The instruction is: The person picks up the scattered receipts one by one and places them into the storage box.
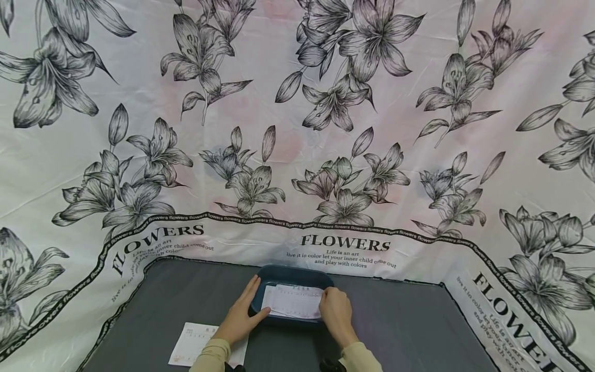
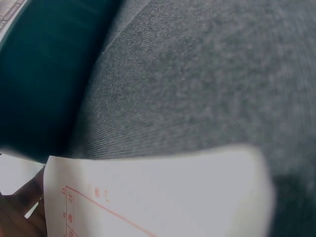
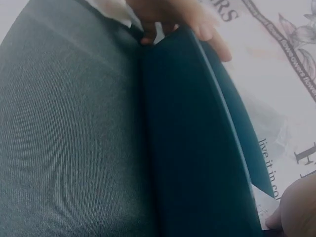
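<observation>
Dark blue, the tray (image 1: 297,273) holds white paper (image 1: 293,302), which we see the curled right hand (image 1: 337,313) pinch at its right edge; the left hand (image 1: 243,314), fingers straight, touches the tray's left side.

- can the sort of place be told?
- only in part. a curtained-off work spot is shown: the grey, cloth-textured tabletop (image 1: 400,320) is enclosed at the back and on both sides by a pale curtain (image 1: 279,111), printed with black-lined lilies and the word "flowers".
- can it be placed in a home or an office?
- that cannot be settled, as the room beyond is hidden. home decor is suggested by the floral print, desk work by the printed paper (image 1: 294,302) laid in the dark blue tray (image 1: 297,274).
</observation>
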A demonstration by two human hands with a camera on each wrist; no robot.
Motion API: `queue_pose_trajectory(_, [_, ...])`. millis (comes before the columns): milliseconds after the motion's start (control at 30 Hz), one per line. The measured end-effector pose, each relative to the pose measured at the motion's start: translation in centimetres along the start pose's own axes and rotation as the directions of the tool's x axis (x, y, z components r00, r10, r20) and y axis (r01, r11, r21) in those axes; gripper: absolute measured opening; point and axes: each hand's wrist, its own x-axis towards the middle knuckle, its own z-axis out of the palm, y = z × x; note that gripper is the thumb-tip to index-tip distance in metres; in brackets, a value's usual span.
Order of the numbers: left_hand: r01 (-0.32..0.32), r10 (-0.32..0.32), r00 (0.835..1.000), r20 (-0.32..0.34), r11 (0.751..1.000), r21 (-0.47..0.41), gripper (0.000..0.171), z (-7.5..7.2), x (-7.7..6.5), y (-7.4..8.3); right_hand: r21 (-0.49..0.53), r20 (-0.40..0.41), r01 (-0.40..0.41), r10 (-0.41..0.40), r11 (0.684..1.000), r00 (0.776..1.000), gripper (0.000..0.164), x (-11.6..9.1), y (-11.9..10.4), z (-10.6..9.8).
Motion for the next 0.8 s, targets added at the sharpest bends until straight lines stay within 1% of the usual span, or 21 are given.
queue_pose_trajectory(200, [0.002,-0.002,1.0,0.02,1.0,-0.014,0.089,-0.3,0.2,0.1,-0.079,0.012,-0.024,0.025,0.997,1.0,0.029,0.4,-0.2,0.3])
queue_pose_trajectory(300, [-0.002,0.002,1.0,0.016,1.0,-0.006,0.089,-0.2,0.2,0.1,-0.138,0.035,-0.031,0.036,0.99,0.999,0.027,0.6,-0.2,0.7])
queue_pose_trajectory(400, [-0.001,0.002,1.0,0.018,1.0,-0.005,0.089,-0.2,0.3,0.1,-0.196,0.051,-0.026,0.037,0.98,0.998,0.02,0.8,-0.1,1.1])
queue_pose_trajectory(567, [-0.006,0.006,1.0,0.019,1.0,-0.012,0.088,-0.3,0.2,0.1,-0.295,0.066,-0.011,0.032,0.955,0.997,0.014,1.3,0.0,1.9])
queue_pose_trajectory(700, [-0.003,0.003,1.0,0.015,1.0,-0.007,0.089,-0.3,0.3,0.0,-0.378,0.091,0.003,0.034,0.926,0.995,0.013,1.6,-0.2,2.4])
queue_pose_trajectory(800, [0.0,0.0,1.0,0.015,1.0,-0.008,0.089,-0.4,0.4,0.0,-0.409,0.087,0.012,0.026,0.912,0.996,0.015,1.8,-0.4,2.6])
